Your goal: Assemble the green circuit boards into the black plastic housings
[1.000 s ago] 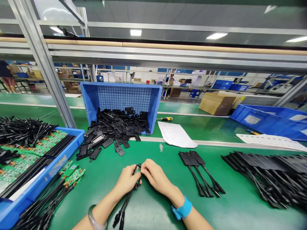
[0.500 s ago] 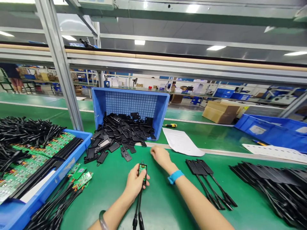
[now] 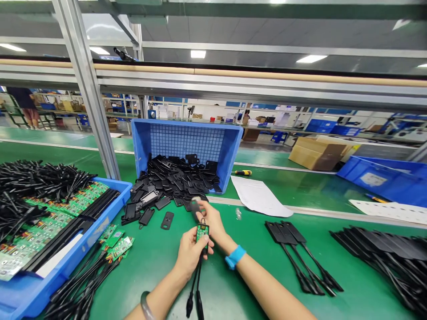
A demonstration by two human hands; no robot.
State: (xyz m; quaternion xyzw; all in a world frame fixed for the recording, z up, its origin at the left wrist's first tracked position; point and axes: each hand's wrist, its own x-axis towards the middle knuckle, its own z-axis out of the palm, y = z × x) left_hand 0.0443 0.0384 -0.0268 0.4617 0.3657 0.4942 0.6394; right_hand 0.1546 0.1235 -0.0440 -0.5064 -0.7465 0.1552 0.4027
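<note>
My left hand (image 3: 191, 249) is closed around a small black case with a green circuit board (image 3: 203, 231) in it, thumb pressed on the board. Two black cables (image 3: 196, 284) hang from the case's lower end. Just beyond it, my right hand (image 3: 211, 220) pinches a flat black plastic cover (image 3: 196, 210), blurred by motion. A loose cover (image 3: 167, 220) lies on the green bench to the left. More black plastic parts (image 3: 176, 178) spill from a tipped blue crate (image 3: 187, 124) ahead of my hands.
At left, a blue tray (image 3: 113, 200) holds circuit boards with black cables; more wired boards (image 3: 116, 249) lie beside it. Cased units (image 3: 283, 233) rest at right, with a larger pile (image 3: 376, 244) beyond. A paper sheet (image 3: 260, 195), a screwdriver (image 3: 243, 173) and a small clear piece (image 3: 238, 214) lie behind.
My right hand has moved left and now holds a black cover. The left hand still grips the case with the board. The view has shifted slightly.
</note>
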